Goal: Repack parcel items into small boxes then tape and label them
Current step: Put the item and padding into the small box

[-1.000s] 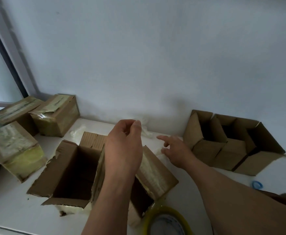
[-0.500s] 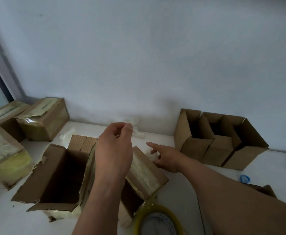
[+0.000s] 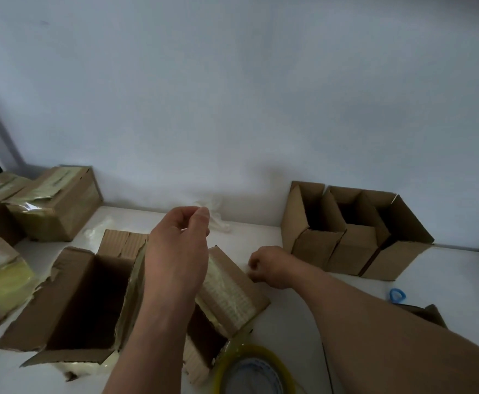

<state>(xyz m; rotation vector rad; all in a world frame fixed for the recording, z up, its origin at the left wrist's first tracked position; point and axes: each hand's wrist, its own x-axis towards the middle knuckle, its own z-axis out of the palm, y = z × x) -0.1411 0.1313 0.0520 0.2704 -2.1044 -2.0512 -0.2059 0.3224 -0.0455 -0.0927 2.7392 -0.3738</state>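
Left hand: the left hand [image 3: 175, 251] is raised over the opened brown cardboard parcel box [image 3: 70, 305], thumb and forefinger pressed together near their tips; whether they pinch anything is too small to tell.
Right hand: the right hand [image 3: 269, 265] is low on the white tabletop [image 3: 295, 317], fingers curled under; what they close on, if anything, is hidden, though pale film seems to lie there.
Key relation: the parcel box lies directly below and to the left of the left hand, its long axis running from the near edge toward the wall; the right hand sits just beside its taped right flap [image 3: 229, 291], so the left hand is nearer the opening.
Targets: 3 empty small brown cardboard boxes [image 3: 352, 231] stand open in a row by the wall, well right of the parcel and nearest the right hand.
In the way: little; the upturned right flap stands between parcel opening and small boxes.
Nearby: a yellowish roll of clear tape [image 3: 254, 371] at the near edge; sealed taped cartons [image 3: 53, 203] at the left; crumpled clear plastic wrap [image 3: 212, 211] by the wall; a small blue ring [image 3: 397, 295] at the right.
Judgement: the parcel's inside looks dark; its contents cannot be told.
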